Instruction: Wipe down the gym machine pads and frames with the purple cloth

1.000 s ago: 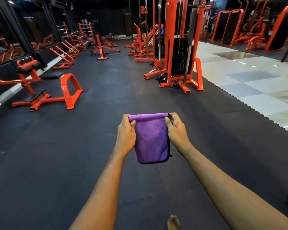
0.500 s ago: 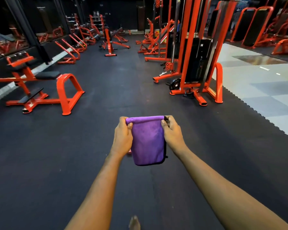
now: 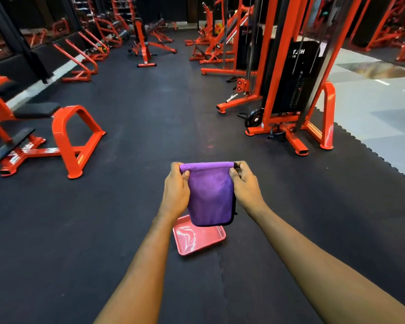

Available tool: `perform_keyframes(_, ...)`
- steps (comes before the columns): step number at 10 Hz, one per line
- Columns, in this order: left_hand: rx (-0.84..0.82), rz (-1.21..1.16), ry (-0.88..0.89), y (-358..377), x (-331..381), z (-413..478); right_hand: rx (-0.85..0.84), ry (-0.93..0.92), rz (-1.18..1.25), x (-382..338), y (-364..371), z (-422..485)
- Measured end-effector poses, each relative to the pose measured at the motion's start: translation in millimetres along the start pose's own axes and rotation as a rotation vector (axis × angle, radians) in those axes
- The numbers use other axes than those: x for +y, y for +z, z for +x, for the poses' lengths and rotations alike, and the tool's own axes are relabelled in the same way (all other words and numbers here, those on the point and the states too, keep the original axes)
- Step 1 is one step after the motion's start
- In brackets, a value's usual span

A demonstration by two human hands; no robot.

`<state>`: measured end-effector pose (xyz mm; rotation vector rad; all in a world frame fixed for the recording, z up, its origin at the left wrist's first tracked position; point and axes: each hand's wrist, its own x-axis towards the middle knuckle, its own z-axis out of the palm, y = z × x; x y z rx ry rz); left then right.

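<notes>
A folded purple cloth [image 3: 210, 195] hangs in front of me, held by its top corners. My left hand [image 3: 176, 191] pinches the left corner and my right hand [image 3: 244, 185] pinches the right corner. An orange bench machine [image 3: 63, 134] with black pads stands on the left. An orange cable machine [image 3: 288, 90] with a black weight stack stands ahead on the right. Both machines are well beyond my hands.
A pink tray [image 3: 198, 238] lies on the black rubber floor [image 3: 138, 118] just below the cloth. More orange machines [image 3: 147, 40] line the back and left wall. Pale tiled floor [image 3: 379, 106] begins at the right past the mat edge.
I have walked forward, so both machines look nearer and larger. The pink tray has come into view under the cloth. My hands keep the same hold on the cloth.
</notes>
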<state>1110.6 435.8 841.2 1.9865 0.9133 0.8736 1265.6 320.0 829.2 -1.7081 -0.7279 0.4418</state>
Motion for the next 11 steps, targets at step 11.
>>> perform_keyframes(11,-0.417,0.211,-0.853,368.5,-650.2,127.5,-0.436,0.656,-0.305,675.6,278.5,264.7)
